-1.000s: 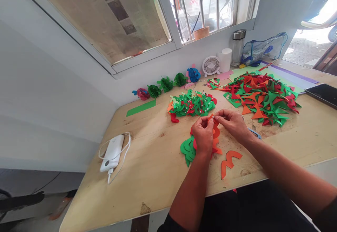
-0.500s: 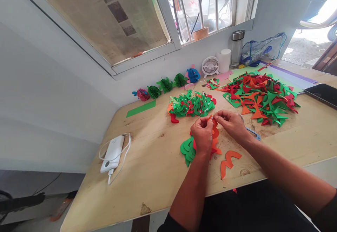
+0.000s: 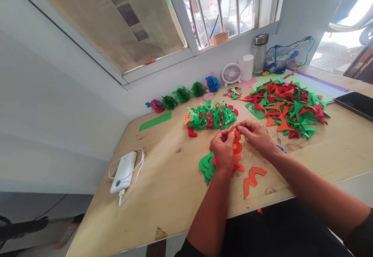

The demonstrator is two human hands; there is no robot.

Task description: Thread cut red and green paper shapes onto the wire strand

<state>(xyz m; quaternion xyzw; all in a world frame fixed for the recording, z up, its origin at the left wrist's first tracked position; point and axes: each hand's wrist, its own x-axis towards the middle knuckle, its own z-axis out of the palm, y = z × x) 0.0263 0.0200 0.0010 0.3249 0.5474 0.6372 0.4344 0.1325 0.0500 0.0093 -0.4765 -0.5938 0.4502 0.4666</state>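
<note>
My left hand (image 3: pixel 223 148) is closed in a pinch on a small orange paper cut-out (image 3: pixel 232 130). My right hand (image 3: pixel 254 134) meets it with thumb and forefinger pressed together at the right edge of the same cut-out; a small whitish bit shows between the fingertips. Below the hands lie green paper cut-outs (image 3: pixel 207 167) and orange-red ones (image 3: pixel 238 156), partly covered by my left hand and wrist. A wavy orange paper strip (image 3: pixel 254 179) rests alone near the table's front edge. Blue scissors handles (image 3: pixel 281 147) peek out beyond my right wrist.
Behind the hands sits a heap of green and red cut-outs (image 3: pixel 212 116). A large pile of paper scraps (image 3: pixel 288 107) is at the right, near a phone (image 3: pixel 357 104). A power bank (image 3: pixel 124 171) lies left. Paper turtles (image 3: pixel 183 94) and a fan (image 3: pixel 231 73) line the wall.
The view has shifted slightly. More of the orange cut-out shows between my fingers, and my right fingertips have moved a little at its edge. The piles look the same.
</note>
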